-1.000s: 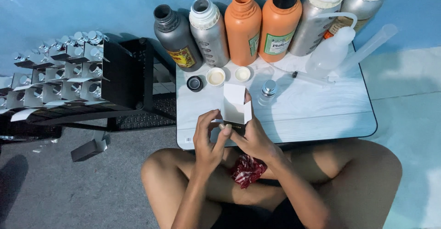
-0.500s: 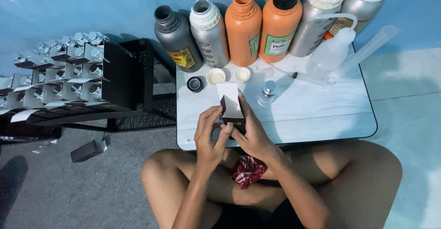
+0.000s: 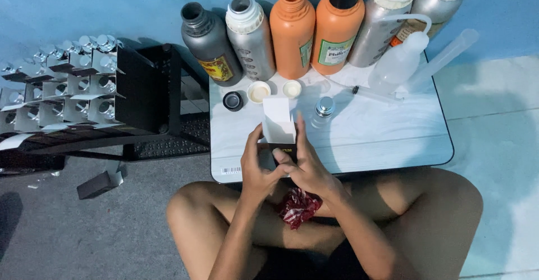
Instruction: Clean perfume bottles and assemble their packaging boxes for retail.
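Small carton [image 3: 279, 127], white flap now raised, gripped upright between left hand [image 3: 255, 165] and right hand [image 3: 306, 165] at the worktop's [image 3: 387, 139] six-o'clock edge; small capped vial [image 3: 323, 111] stands at two o'clock, unboxed.

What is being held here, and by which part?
Both hands, left hand and right hand, hold a small dark box with a white inside by its lower body; its top flap stands open.
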